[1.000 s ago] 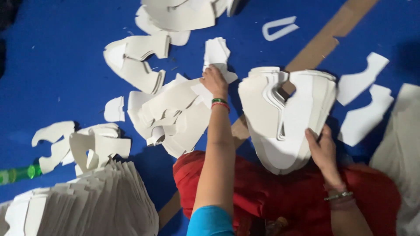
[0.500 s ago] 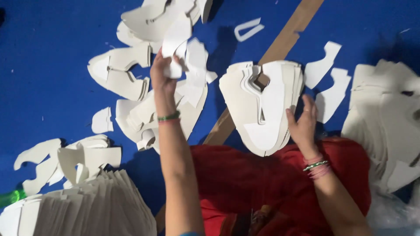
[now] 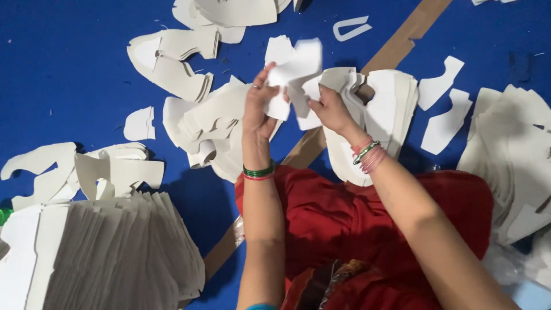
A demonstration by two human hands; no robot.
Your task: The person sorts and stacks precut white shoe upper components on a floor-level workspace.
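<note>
Head view: a bright blue floor covering (image 3: 69, 69) fills the scene, crossed on a slant by a strip of brown tape (image 3: 402, 46) that runs from beyond the fingers down under the wrists. The person sits on it in a red garment (image 3: 344, 224).

Both hands are raised together over the floor. The left hand (image 3: 259, 109) pinches a white cut-out piece (image 3: 293, 69) at its near-left edge, thumb and fingers clenched on it. The right hand (image 3: 328, 109) grips the same piece from its lower right side, fingers curled under it. The piece stands just above both sets of fingertips, held off the floor.

Half a second ago only the left hand held the piece, raised alone, while the right hand rested on the fanned white stack (image 3: 379, 115); now the right hand has left that stack and joined the left on the piece.

No packages, labels or signs show. Left of the left fingers lies a loose heap of white shapes (image 3: 212, 126); beyond the fingers sits another pile (image 3: 172, 57). Near the left elbow is a large fanned stack of grey-white sheets (image 3: 103, 252). Right of the right fingers lie two single curved pieces (image 3: 442, 109), and further right another pile (image 3: 511, 155).
</note>
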